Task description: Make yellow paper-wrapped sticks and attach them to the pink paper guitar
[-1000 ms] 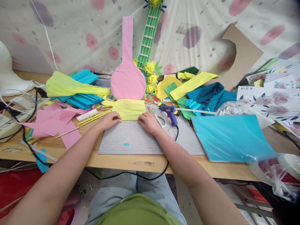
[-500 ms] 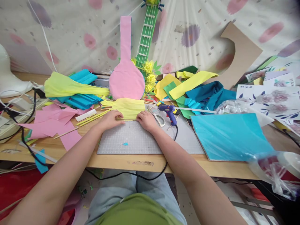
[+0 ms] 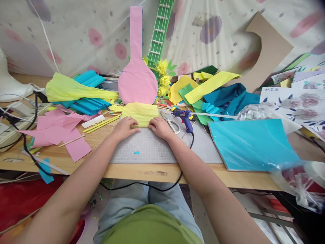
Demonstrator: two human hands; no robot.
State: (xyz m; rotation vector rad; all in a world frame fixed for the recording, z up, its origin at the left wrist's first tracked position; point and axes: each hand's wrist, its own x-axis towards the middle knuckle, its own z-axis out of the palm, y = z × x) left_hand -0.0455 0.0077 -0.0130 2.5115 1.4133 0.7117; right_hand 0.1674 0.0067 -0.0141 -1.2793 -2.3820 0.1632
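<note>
A piece of yellow crepe paper (image 3: pixel 140 114) lies flat at the back of the grey cutting mat (image 3: pixel 144 156). My left hand (image 3: pixel 125 128) grips its near edge at the left, fingers curled and thumb below. At the right end of the same edge, my right hand (image 3: pixel 160 127) is closed on the paper with bent fingers. A narrow strip runs along that edge between the hands; whether it is a fold or a thin stick I cannot tell. Beside my right hand are white-handled scissors (image 3: pixel 175 127) and a purple glue gun (image 3: pixel 185 118) with its cord trailing forward.
Behind the paper stands a pink lute-shaped piece (image 3: pixel 137 83). Pink paper scraps (image 3: pixel 57 125) and yellow sticks (image 3: pixel 101 124) lie left. A blue sheet pack (image 3: pixel 254 144) is at the right, near coloured paper (image 3: pixel 214 87). The glue gun's black cord (image 3: pixel 162 189) hangs over the table's front edge.
My left hand has moved slightly right along the paper's near edge, closer to my right hand. The whole view has shifted a little. The paper stays in place.
</note>
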